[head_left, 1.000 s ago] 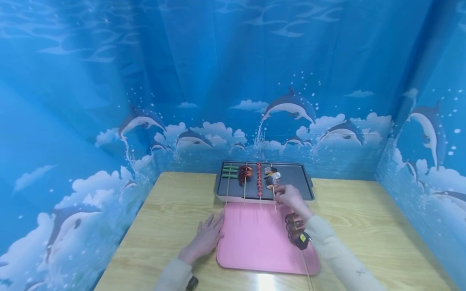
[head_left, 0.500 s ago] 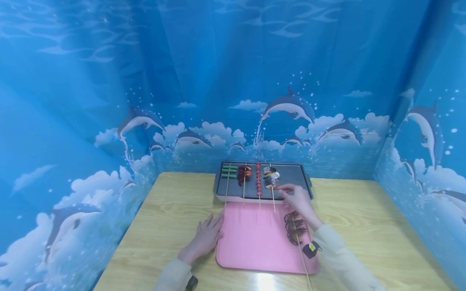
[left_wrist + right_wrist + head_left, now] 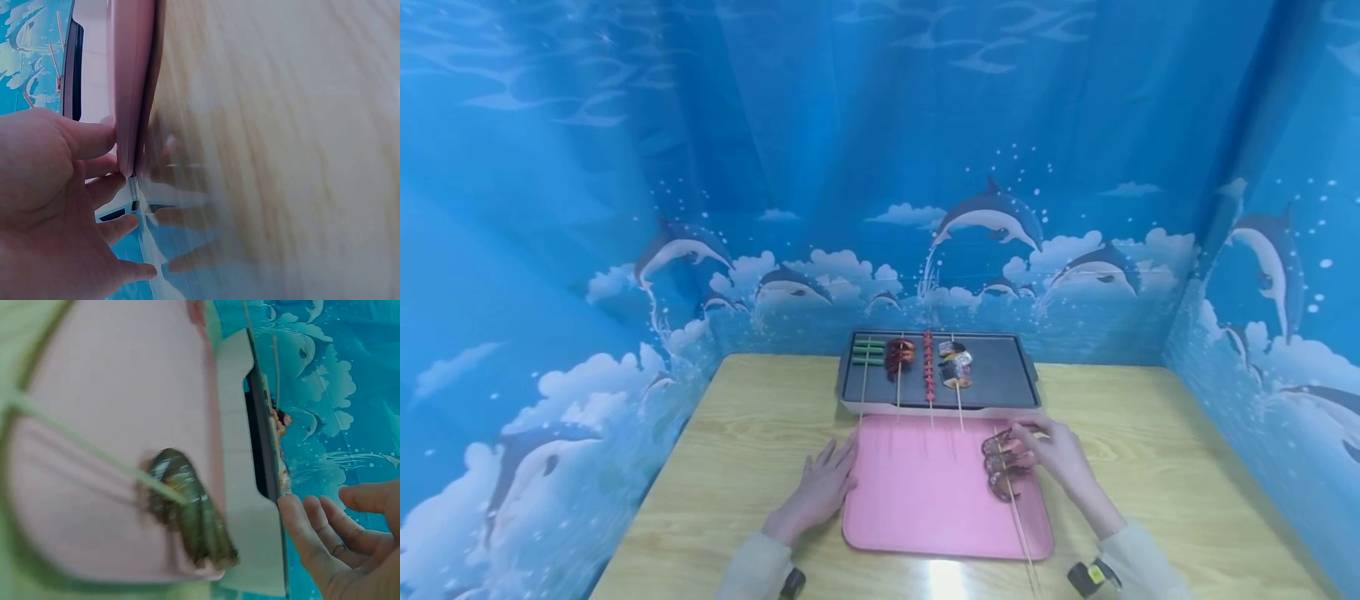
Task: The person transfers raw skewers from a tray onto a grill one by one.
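A pink tray (image 3: 925,500) lies in front of the grill pan. On its right side rests a skewer of glossy brown, shrimp-like pieces (image 3: 1000,463), its stick jutting over the front edge; the right wrist view shows these pieces (image 3: 187,509) too. My right hand (image 3: 1058,457) hovers at the upper end of this skewer, thumb and fingers apart; the right wrist view shows the hand (image 3: 347,537) holding nothing. At the tray's left rim my left hand (image 3: 823,483) rests, fingers fairly straight. In the left wrist view its thumb and fingertips (image 3: 103,139) touch the rim.
A dark grill pan (image 3: 996,367) stands behind the tray. Across it lie a green skewer (image 3: 868,352), a dark red skewer (image 3: 900,357), a thin red skewer (image 3: 928,367) and a silvery-black skewer (image 3: 956,367). A dolphin-print curtain surrounds the wooden table (image 3: 760,417).
My right hand has let go of the silvery-black skewer on the pan and moved back and right, over the shrimp-like skewer. My left hand stays at the tray's rim.
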A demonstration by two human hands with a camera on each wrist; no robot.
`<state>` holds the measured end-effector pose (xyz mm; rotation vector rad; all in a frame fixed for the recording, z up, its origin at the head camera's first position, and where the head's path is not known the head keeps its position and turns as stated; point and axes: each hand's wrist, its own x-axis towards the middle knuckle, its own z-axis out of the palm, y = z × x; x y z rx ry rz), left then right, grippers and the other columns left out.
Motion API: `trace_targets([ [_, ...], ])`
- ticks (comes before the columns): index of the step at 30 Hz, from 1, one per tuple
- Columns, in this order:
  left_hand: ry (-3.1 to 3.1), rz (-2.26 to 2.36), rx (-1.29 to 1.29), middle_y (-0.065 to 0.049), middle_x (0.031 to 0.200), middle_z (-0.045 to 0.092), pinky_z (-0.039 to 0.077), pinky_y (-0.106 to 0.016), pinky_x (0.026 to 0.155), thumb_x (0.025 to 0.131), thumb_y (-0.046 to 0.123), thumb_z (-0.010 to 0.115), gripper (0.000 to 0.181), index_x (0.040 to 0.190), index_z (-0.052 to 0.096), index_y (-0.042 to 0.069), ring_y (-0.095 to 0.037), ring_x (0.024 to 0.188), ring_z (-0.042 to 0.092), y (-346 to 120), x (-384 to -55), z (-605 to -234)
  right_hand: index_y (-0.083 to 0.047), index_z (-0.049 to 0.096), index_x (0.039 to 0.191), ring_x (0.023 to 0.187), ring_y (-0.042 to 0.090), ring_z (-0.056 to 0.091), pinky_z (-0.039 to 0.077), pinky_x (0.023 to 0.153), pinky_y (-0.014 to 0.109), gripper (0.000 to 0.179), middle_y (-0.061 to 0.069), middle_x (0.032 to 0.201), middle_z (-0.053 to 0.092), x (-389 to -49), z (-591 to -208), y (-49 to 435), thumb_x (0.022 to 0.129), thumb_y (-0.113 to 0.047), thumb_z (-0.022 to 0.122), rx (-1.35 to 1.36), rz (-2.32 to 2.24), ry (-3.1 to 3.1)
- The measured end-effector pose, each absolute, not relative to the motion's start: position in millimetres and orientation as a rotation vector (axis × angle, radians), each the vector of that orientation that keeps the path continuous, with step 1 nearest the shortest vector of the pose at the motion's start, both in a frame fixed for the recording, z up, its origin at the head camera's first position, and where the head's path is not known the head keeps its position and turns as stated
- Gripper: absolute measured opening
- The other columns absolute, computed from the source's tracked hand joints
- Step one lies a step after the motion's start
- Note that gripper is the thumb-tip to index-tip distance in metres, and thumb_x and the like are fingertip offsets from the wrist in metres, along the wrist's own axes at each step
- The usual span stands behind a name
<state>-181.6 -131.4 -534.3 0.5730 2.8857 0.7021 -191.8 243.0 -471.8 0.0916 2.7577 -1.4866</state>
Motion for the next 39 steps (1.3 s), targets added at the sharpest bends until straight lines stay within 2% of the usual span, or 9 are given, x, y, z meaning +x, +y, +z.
trace_targets([
  [4, 2.893, 0.699, 0.572, -0.018, 0.164, 0.029, 0.013, -0.079, 0.113, 0.106, 0.019, 0.049, 0.054, 0.154, 0.036, -0.002, -0.049, 0.149, 0.021, -131.8, -180.9, -535.1, 0.008, 0.064, 0.125, 0.079, 0.025, 0.072, 0.063, 0.066, 0.035, 0.035, 0.025, 0.113, 0.069, -173.7, -482.6, 250.8, 0.1, -0.016, 0.065, 0.09, -1.438, 2.739],
  [8, 2.89, 0.704, 0.569, -0.017, 0.164, 0.029, 0.012, -0.078, 0.113, 0.106, 0.02, 0.049, 0.055, 0.155, 0.035, -0.002, -0.049, 0.15, 0.02, -131.8, -181.5, -536.6, 0.007, 0.064, 0.124, 0.074, 0.023, 0.071, 0.061, 0.063, 0.034, 0.034, 0.023, 0.108, 0.072, -155.5, -492.6, 255.6, 0.097, -0.014, 0.066, 0.088, -1.393, 2.697],
  [12, 2.888, 0.707, 0.567, -0.017, 0.164, 0.028, 0.012, -0.079, 0.113, 0.106, 0.02, 0.048, 0.055, 0.155, 0.034, -0.001, -0.049, 0.15, 0.019, -132.3, -181.9, -536.6, 0.008, 0.065, 0.121, 0.077, 0.025, 0.072, 0.062, 0.065, 0.034, 0.034, 0.019, 0.101, 0.073, -142.4, -502.5, 256.3, 0.092, -0.01, 0.07, 0.068, -1.381, 2.647],
  [19, 2.893, 0.69, 0.576, -0.017, 0.164, 0.028, 0.012, -0.079, 0.113, 0.107, 0.021, 0.046, 0.054, 0.155, 0.034, -0.001, -0.048, 0.15, 0.02, -133.1, -182.6, -538.4, 0.012, 0.065, 0.11, 0.065, 0.02, 0.066, 0.059, 0.056, 0.03, 0.033, 0.009, 0.082, 0.071, -131.9, -519.9, 257.7, 0.086, -0.007, 0.075, -0.151, -1.346, 2.569],
  [28, 2.893, 0.7, 0.585, -0.016, 0.165, 0.026, 0.008, -0.078, 0.114, 0.107, 0.021, 0.045, 0.055, 0.156, 0.032, 0.0, -0.049, 0.15, 0.018, -133.0, -181.3, -539.8, 0.013, 0.064, 0.104, 0.064, 0.023, 0.068, 0.061, 0.054, 0.031, 0.027, 0.013, 0.08, 0.072, -128.7, -527.2, 259.0, 0.084, -0.002, 0.075, -0.217, -1.441, 2.458],
  [39, 2.896, 0.668, 0.572, -0.016, 0.165, 0.028, 0.011, -0.078, 0.114, 0.108, 0.022, 0.046, 0.055, 0.156, 0.033, 0.0, -0.048, 0.15, 0.02, -132.0, -180.9, -536.1, 0.016, 0.062, 0.107, 0.07, 0.026, 0.07, 0.063, 0.06, 0.034, 0.025, 0.018, 0.084, 0.072, -122.5, -524.1, 268.1, 0.088, 0.002, 0.07, -0.229, -1.55, 2.333],
])
